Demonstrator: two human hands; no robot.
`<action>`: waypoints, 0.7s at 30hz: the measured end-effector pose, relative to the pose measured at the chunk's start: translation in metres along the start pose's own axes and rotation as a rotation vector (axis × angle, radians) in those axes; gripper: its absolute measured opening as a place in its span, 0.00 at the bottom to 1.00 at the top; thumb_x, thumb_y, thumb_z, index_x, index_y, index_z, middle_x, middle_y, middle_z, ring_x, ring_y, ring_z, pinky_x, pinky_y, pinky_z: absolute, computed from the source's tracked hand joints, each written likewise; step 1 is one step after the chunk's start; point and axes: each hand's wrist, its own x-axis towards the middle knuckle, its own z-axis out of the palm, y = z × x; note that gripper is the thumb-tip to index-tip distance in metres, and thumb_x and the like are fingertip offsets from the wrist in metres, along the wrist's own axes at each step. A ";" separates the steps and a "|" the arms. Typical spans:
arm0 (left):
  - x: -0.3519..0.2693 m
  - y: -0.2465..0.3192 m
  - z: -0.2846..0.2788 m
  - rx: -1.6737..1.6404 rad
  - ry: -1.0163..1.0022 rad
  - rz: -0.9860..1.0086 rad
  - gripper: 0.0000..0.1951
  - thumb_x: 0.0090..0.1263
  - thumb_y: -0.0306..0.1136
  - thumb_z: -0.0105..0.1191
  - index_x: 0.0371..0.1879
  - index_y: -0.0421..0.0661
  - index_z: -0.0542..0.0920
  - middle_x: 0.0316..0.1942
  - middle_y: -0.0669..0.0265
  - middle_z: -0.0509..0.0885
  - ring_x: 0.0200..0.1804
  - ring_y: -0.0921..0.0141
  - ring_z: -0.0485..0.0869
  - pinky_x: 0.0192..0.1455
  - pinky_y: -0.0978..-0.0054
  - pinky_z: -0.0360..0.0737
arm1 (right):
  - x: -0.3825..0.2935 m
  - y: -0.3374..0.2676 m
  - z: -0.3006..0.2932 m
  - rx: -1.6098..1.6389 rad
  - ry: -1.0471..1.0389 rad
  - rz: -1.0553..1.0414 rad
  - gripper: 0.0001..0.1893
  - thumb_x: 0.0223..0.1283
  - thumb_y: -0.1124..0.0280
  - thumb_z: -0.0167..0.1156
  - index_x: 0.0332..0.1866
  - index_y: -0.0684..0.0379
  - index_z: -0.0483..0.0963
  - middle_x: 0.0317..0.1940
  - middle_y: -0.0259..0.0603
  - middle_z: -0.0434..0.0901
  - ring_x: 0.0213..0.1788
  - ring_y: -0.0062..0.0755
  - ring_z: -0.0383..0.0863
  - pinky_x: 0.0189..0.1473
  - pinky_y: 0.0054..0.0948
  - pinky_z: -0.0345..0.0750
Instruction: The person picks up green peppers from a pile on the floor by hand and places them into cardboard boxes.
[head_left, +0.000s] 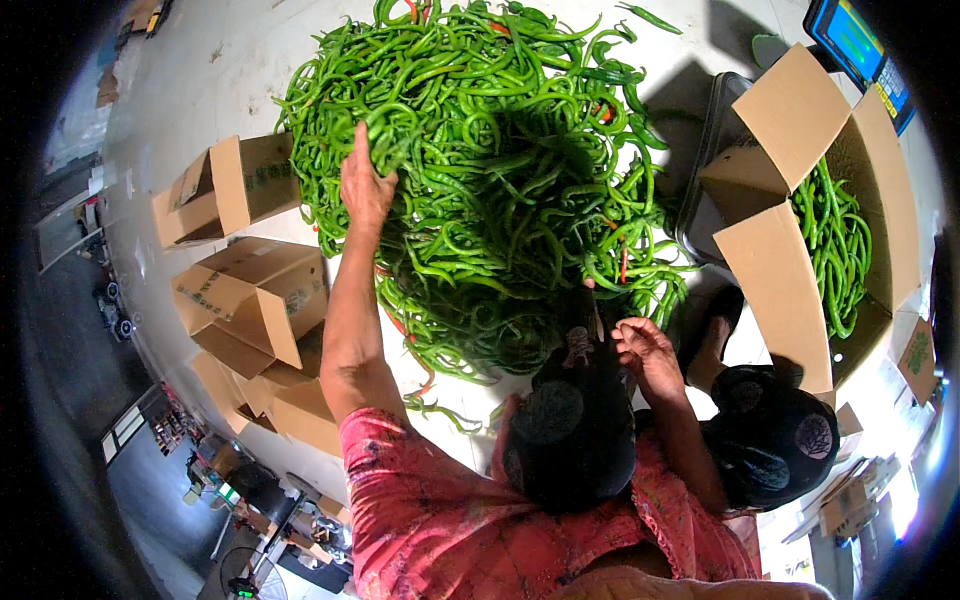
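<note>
A large heap of long green chili peppers (465, 97) lies on the pale floor before me, with a few red ones among them. My left hand (367, 184) reaches over the left part of the heap, index finger stretched out and thumb apart. Peppers beside the thumb are blurred, and the other fingers are hidden, so a grip there cannot be made out. Close to my knee (570, 442) in dark trousers, my right hand (645, 345) is held with fingers curled in; nothing shows in it. A dark shadow covers the heap's middle.
On the right stands an open cardboard box (772, 292) holding green chilies (829, 247), near a scale with a lit display (847, 37). Several open cardboard boxes (255, 300) line the left side. A fan (251, 574) stands at lower left.
</note>
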 end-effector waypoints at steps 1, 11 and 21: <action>-0.004 0.007 -0.005 -0.004 -0.043 0.013 0.57 0.43 0.21 0.72 0.77 0.55 0.53 0.44 0.52 0.80 0.47 0.53 0.78 0.52 0.57 0.77 | -0.001 -0.002 0.000 0.001 0.001 -0.006 0.09 0.70 0.66 0.59 0.48 0.57 0.76 0.39 0.30 0.80 0.35 0.15 0.75 0.39 0.17 0.72; -0.001 0.037 -0.017 -0.242 0.097 -0.302 0.44 0.50 0.27 0.68 0.70 0.46 0.61 0.49 0.49 0.83 0.44 0.53 0.84 0.51 0.62 0.80 | -0.016 -0.010 0.010 0.026 -0.078 -0.022 0.08 0.71 0.67 0.57 0.46 0.59 0.76 0.37 0.29 0.80 0.35 0.14 0.73 0.37 0.14 0.71; -0.013 0.126 -0.160 -1.611 -0.100 -0.437 0.22 0.61 0.26 0.58 0.56 0.40 0.73 0.42 0.56 0.84 0.42 0.64 0.85 0.45 0.69 0.84 | -0.032 -0.002 0.016 -0.020 -0.179 -0.137 0.10 0.68 0.64 0.59 0.48 0.57 0.75 0.35 0.28 0.79 0.34 0.16 0.75 0.32 0.18 0.70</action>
